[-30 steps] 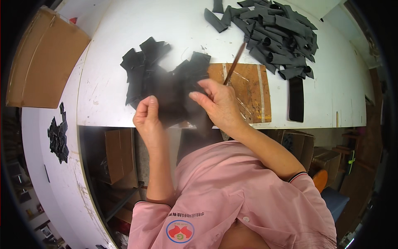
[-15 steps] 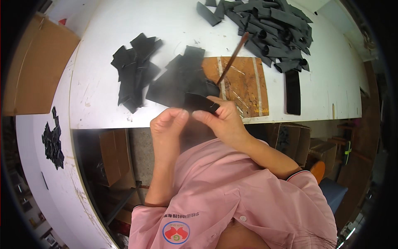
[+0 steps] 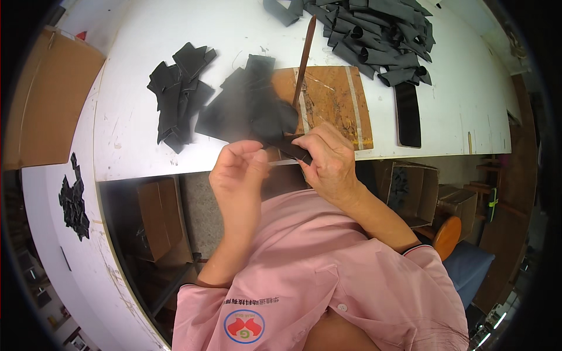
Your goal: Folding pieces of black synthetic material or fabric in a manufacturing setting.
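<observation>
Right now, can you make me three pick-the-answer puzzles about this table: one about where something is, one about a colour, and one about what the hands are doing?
1. Where does the long thin stick lie?
A. Leaning over the wooden board
B. On the floor
C. Inside a cardboard box

2. What colour are the heaped cut pieces at the far end of the white table?
A. Pink
B. Black
C. Yellow

3. What is the right hand doing?
A. Resting flat and empty
B. Holding a cup
C. Pinching a dark strip

Answers:
1. A, its lower end sits on the wooden board and it slants up toward the heap.
2. B, every piece in the heap looks black.
3. C, its fingers close on the dark strip at the table edge, with the left hand right beside it.
</observation>
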The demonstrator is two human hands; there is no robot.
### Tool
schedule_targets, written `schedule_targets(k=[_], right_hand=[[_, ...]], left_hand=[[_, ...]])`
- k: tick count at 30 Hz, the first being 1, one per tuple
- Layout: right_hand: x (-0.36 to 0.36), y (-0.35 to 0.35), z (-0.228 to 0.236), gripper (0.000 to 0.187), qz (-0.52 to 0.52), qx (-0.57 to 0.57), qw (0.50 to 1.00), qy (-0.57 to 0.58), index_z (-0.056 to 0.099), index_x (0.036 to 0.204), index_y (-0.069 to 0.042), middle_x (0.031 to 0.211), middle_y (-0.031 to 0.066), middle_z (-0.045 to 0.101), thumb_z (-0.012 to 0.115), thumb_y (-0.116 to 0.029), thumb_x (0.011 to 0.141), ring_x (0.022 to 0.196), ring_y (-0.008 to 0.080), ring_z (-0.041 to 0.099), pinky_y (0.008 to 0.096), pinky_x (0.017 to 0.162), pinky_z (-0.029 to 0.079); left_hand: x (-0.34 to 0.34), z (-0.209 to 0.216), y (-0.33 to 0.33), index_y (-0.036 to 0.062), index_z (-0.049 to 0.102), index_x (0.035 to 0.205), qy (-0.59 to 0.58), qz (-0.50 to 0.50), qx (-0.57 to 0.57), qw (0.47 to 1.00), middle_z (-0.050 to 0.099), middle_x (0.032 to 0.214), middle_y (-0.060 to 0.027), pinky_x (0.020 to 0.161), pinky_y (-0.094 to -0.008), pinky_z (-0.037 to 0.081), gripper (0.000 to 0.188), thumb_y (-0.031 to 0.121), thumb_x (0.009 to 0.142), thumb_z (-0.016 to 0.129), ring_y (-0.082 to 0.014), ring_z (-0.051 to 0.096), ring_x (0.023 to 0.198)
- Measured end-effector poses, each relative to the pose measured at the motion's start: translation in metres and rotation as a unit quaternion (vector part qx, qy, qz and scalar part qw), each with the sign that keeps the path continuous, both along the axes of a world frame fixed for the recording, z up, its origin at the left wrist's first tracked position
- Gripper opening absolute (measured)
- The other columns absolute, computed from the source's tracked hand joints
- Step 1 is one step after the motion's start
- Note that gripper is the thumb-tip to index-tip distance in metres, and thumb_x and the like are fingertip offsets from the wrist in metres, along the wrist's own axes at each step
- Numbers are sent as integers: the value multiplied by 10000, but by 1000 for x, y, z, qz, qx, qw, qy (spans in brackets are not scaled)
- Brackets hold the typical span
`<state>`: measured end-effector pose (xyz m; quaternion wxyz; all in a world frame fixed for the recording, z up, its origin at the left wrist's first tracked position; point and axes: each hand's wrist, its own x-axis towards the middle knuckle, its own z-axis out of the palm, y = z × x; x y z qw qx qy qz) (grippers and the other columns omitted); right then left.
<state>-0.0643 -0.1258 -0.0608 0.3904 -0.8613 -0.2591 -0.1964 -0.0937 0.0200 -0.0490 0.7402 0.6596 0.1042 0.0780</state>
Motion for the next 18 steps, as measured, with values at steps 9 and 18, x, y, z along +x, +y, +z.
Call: schedule_targets(k=[9,18], right_hand=[[-1,-8,-10,283,-6,-26,1000,-9,508,682,-22,682,91,454,631,57,439,648,265,477,350,543,397],[5,-17,-22,261,19,-38,996,-83,500,663,-21,628,72,412,639,6,444,587,235,448,333,491,371]], left_hand=[[-9,12,-2,2,553,885,119,-50,-174,976,572,746,-70,526,-207,422,148,131,813,557,-108,531,597],[1,9,-11,6,553,820,186,-56,-136,971,559,646,-64,443,-224,401,118,122,799,547,-121,526,521]])
